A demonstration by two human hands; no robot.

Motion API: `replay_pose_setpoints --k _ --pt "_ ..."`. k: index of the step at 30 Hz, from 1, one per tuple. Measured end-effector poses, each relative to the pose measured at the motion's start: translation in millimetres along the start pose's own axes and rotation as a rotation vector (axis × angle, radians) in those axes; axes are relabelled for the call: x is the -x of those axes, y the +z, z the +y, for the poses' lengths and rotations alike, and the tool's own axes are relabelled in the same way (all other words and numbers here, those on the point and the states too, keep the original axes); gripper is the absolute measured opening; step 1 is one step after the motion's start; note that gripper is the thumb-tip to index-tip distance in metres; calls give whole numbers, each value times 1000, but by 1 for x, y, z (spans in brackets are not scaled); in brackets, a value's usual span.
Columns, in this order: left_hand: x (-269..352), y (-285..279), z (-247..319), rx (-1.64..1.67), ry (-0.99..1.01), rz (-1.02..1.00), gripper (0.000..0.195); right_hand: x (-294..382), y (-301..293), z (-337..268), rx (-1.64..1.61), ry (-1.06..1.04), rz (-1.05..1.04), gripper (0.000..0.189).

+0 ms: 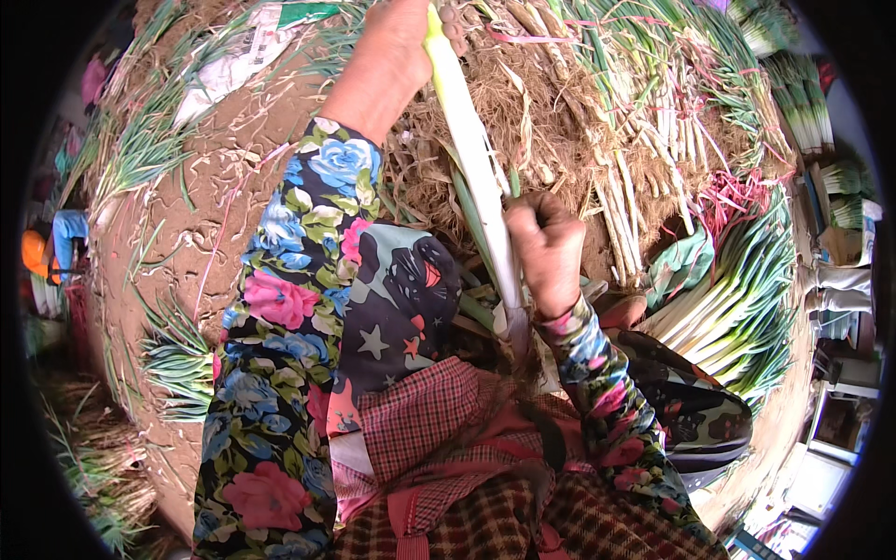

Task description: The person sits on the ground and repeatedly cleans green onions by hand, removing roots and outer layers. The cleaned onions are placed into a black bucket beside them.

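Observation:
My left hand (399,59), at the top of the view, is closed around the pale green upper part of a thick Welsh onion (470,150). The stalk slants down towards my lap, its white shank bare and its root end near my apron. Beside the shank, my right hand (546,245) is curled into a fist. A thin strip of outer skin (498,171) stands off the stalk and runs to the fingers of this hand. Darker, loose layers (516,325) hang around the stalk's lower end. Below it lies the checked apron (420,399) over my lap.
Unpeeled onions with dry roots (539,126) are heaped ahead. At right lie cleaned onions (728,301), red ties (735,199) and a green cloth (679,266). Loose onions (178,357) and a white sack (238,63) are on the dirt floor at left. A person (52,248) is at far left.

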State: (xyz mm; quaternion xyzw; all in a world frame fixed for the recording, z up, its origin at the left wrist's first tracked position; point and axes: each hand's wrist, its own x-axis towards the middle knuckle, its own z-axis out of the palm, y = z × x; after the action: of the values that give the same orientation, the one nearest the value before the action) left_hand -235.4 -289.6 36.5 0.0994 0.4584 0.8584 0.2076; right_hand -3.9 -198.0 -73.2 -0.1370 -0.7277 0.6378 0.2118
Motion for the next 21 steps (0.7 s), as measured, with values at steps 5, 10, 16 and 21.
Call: replay_pose_setpoints --k 5,10,16,21 --pt "1 -7 2 51 8 10 25 4 -46 46 -1061 745 17 15" --pt "-1 -15 4 81 14 30 31 105 -92 49 -207 530 -200 15" --pt "-11 -20 9 115 39 44 43 86 -99 40 -347 545 -234 41" --pt "-15 -30 17 161 71 51 54 46 -51 -2 -684 655 -543 46"
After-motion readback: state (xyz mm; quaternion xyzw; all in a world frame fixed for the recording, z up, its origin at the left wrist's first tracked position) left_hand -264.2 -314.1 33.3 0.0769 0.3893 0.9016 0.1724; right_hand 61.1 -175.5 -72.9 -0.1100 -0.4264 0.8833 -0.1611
